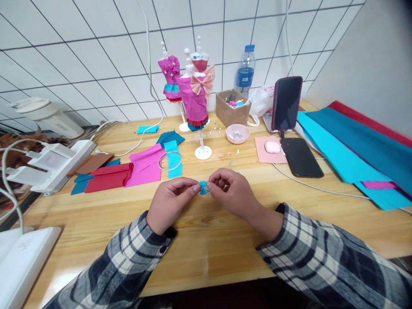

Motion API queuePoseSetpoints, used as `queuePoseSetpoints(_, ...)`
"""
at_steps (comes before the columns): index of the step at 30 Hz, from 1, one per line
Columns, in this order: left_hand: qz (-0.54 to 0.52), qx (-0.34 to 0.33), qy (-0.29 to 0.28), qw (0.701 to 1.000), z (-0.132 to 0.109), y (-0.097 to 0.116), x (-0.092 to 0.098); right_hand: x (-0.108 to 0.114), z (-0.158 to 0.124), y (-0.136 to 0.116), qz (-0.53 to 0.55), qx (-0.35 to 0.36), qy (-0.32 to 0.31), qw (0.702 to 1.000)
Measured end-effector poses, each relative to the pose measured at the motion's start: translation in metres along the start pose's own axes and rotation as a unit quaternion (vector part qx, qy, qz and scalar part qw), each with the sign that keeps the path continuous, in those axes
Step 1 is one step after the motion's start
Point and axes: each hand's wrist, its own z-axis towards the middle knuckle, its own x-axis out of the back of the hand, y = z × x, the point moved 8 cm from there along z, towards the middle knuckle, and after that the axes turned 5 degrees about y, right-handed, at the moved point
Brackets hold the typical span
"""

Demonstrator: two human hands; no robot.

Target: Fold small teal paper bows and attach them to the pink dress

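Between my two hands is a small, gathered piece of turquoise crepe paper (203, 191), round and pleated. My left hand (172, 199) pinches its left edge between thumb and forefinger. On the other side, my right hand (233, 195) pinches the right edge, its remaining fingers curled in. Both hands are over the front middle of the wooden table. Just beyond them stands a small dress form (193, 101) in a magenta paper dress with a peach bow (200, 84). A turquoise paper strip (174, 170) lies beyond my left hand, with a silver ring (160, 162) over it.
Magenta (146, 165) and red paper (107, 178) lie at the left, near a white power strip (69, 165). Farther back are a pink bowl of beads (238, 139), a cardboard box (230, 112) and a water bottle (245, 75). Phones (301, 157) and large paper sheets (341, 141) occupy the right.
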Motion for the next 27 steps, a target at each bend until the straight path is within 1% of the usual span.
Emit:
queuePoseSetpoints(2, -0.007, 0.000, 0.010, 1.000, 0.000, 0.000, 0.002, -0.002, 0.000, 0.003, 0.022, -0.023, -0.010, 0.999)
queuePoseSetpoints(7, 0.043, -0.010, 0.002, 0.999, -0.001, 0.003, 0.003, -0.007, 0.000, 0.006, 0.060, -0.052, -0.035, 0.996)
queuePoseSetpoints(9, 0.029, -0.008, 0.012, 0.999, -0.001, 0.003, 0.005, -0.007, 0.001, 0.009, 0.068, -0.059, -0.033, 0.995)
queuePoseSetpoints(11, -0.003, 0.002, 0.034, 0.999, -0.002, 0.000, 0.007, -0.008, 0.002, 0.013, 0.093, -0.076, -0.034, 0.992)
queuePoseSetpoints(13, -0.031, 0.014, 0.053, 0.998, -0.002, -0.005, 0.008, -0.011, 0.001, 0.019, 0.125, -0.102, -0.049, 0.986)
queuePoseSetpoints(15, -0.051, 0.026, 0.061, 0.997, -0.002, -0.010, 0.008, -0.014, 0.000, 0.022, 0.144, -0.120, -0.061, 0.980)
queuePoseSetpoints(17, -0.069, 0.039, 0.054, 0.995, -0.002, -0.014, 0.007, -0.014, 0.000, 0.023, 0.148, -0.122, -0.056, 0.980)
queuePoseSetpoints(18, -0.079, 0.047, 0.040, 0.995, -0.002, -0.015, 0.005, -0.013, 0.000, 0.022, 0.146, -0.119, -0.050, 0.981)
queuePoseSetpoints(21, -0.117, 0.070, -0.029, 0.990, -0.002, -0.015, -0.006, -0.010, 0.001, 0.019, 0.140, -0.107, -0.034, 0.984)
queuePoseSetpoints(22, -0.123, 0.076, -0.047, 0.988, -0.003, -0.014, -0.009, -0.009, 0.001, 0.018, 0.136, -0.102, -0.029, 0.985)
queuePoseSetpoints(23, -0.123, 0.079, -0.052, 0.988, -0.003, -0.013, -0.010, -0.008, 0.002, 0.017, 0.130, -0.096, -0.024, 0.987)
queuePoseSetpoints(24, -0.117, 0.081, -0.047, 0.989, -0.002, -0.013, -0.009, -0.007, 0.002, 0.016, 0.123, -0.090, -0.019, 0.988)
queuePoseSetpoints(27, -0.085, 0.077, -0.003, 0.993, -0.002, -0.014, -0.003, -0.008, 0.002, 0.015, 0.109, -0.081, -0.022, 0.991)
